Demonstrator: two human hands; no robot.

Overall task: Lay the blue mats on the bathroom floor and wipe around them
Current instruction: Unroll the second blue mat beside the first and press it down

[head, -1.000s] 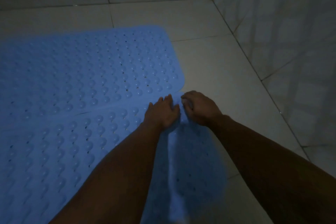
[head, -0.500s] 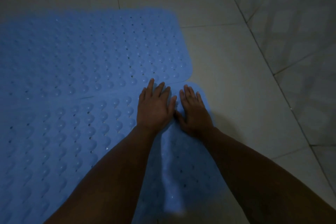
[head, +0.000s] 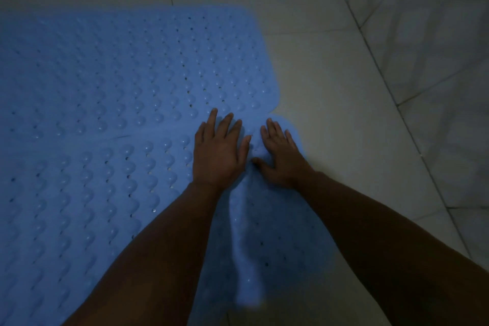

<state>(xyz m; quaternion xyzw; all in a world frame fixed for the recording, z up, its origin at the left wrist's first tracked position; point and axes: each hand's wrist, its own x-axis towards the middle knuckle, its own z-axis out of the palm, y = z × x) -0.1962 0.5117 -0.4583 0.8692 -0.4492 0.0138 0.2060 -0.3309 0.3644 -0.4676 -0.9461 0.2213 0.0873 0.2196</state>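
Blue rubber mats with rows of raised bumps and small holes cover much of the pale tiled floor (head: pixel 330 92): the far mat (head: pixel 132 69) lies flat, and the near mat (head: pixel 79 206) sits just beside it, their long edges meeting along a seam that runs left from the hands. Both hands lie flat on the near mat's far right corner, fingers straight and slightly spread. Her or his left hand (head: pixel 218 152) presses palm-down beside the seam; the right hand (head: pixel 280 157) presses the rounded corner, thumb angled toward the left one (they nearly touch). A raised fold (head: pixel 247 259) runs back between the forearms. White tiled wall (head: pixel 423 47) rises on the right.
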